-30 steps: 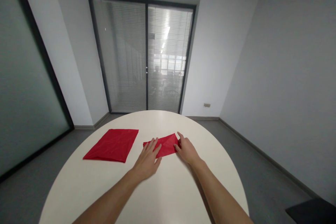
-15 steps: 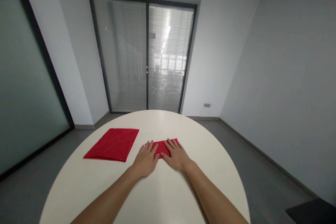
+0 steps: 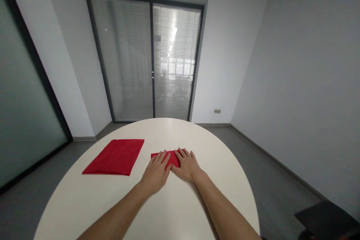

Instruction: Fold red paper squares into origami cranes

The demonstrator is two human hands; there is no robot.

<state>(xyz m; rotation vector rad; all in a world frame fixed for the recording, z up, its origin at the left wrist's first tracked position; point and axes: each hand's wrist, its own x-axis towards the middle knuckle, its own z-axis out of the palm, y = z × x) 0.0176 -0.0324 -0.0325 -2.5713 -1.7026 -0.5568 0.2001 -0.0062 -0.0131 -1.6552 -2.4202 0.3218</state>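
Observation:
A small folded red cloth (image 3: 172, 156) lies near the middle of the round white table (image 3: 174, 210). My left hand (image 3: 156, 172) rests flat on its left part, fingers stretched out. My right hand (image 3: 187, 165) lies flat on its right part, fingers spread, beside the left hand. Most of the cloth is hidden under both hands. A larger red cloth (image 3: 115, 156) lies flat to the left, apart from my hands.
Beyond the table is a glass sliding door with blinds (image 3: 149, 60). A frosted glass wall (image 3: 22, 93) stands at the left. Grey floor surrounds the table. A dark object (image 3: 326, 217) shows at the lower right corner.
The small cloth was folded over and now looks narrower. My right hand moved from its right edge onto its top, and both hands press it flat. The view shifted slightly.

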